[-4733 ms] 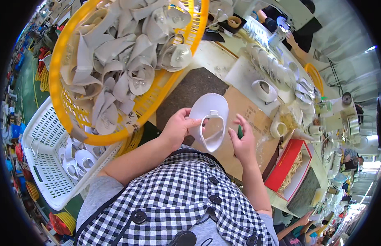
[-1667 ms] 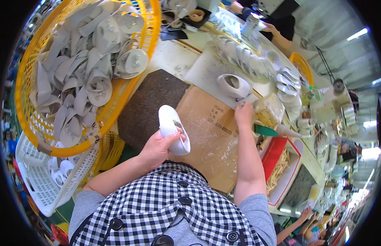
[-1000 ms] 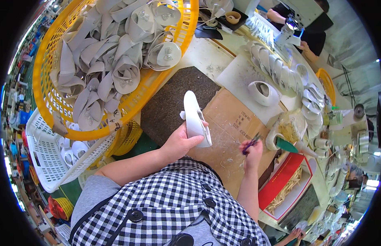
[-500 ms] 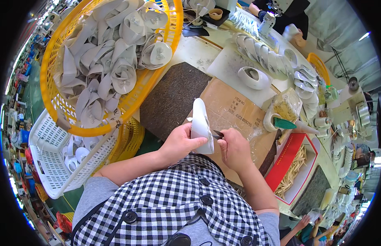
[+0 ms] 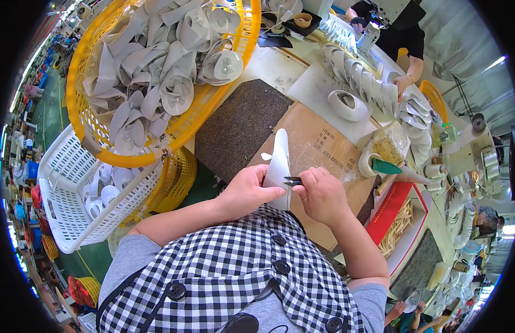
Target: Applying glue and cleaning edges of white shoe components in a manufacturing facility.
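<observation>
My left hand (image 5: 248,190) pinches the side of a white shoe upper (image 5: 279,165), a curved glossy piece held upright in front of my apron. My right hand (image 5: 324,195) is closed around small dark thread snips (image 5: 292,181), their handles hidden in the palm. The two blades stand slightly apart and point left at the upper's right edge; whether they touch it I cannot make out. Beneath both hands lies a flat piece of brown cardboard (image 5: 315,147). A small white scrap shows by my left fingertips.
A yellow basket (image 5: 80,119) heaped with white uppers stands at left, above a white basket (image 5: 74,233). To the right are a red-and-white box (image 5: 390,208) of thin wooden sticks, a tape roll (image 5: 366,162) and rows of uppers (image 5: 360,77). Another person sits across at a machine.
The snips' blades now show apart and sit slightly higher along the upper's edge. The upper has turned a little in my left hand. Across the table, the other person's hand has moved toward the uppers.
</observation>
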Demonstrator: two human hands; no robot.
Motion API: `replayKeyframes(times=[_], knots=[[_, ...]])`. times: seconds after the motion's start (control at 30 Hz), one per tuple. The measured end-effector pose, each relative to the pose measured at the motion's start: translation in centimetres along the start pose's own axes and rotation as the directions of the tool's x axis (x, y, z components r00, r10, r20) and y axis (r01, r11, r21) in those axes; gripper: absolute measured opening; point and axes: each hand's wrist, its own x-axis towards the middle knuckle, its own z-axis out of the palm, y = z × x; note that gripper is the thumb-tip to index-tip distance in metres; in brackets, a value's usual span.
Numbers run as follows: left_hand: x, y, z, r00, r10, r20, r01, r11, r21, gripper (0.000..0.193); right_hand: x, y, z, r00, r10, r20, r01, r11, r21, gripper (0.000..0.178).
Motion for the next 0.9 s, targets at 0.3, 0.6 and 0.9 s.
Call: replayKeyframes(times=[0.3,0.6,0.9], knots=[[-0.3,0.1,-0.1,0.998,-0.041,0.046,0.044,0.998,-0.055,0.028,-0.7,-0.1,1.3,1.0,0.003,-0.018,-0.001,0.995,0.101,0.024],[0.6,-0.9,-0.7,1.0,-0.002,-0.013,0.0,0.992,-0.126,0.034,-1.7,3.2,4.9,0.823,0.569,0.007,-0.392,0.557,0.732,0.026],[1.1,-2.8,-2.1,0.955,-0.288,-0.064,0.245,0.895,-0.372,0.044,-1.0,19.8,8.0,0.331,0.937,0.113,-0.458,0.055,0.887,0.019]])
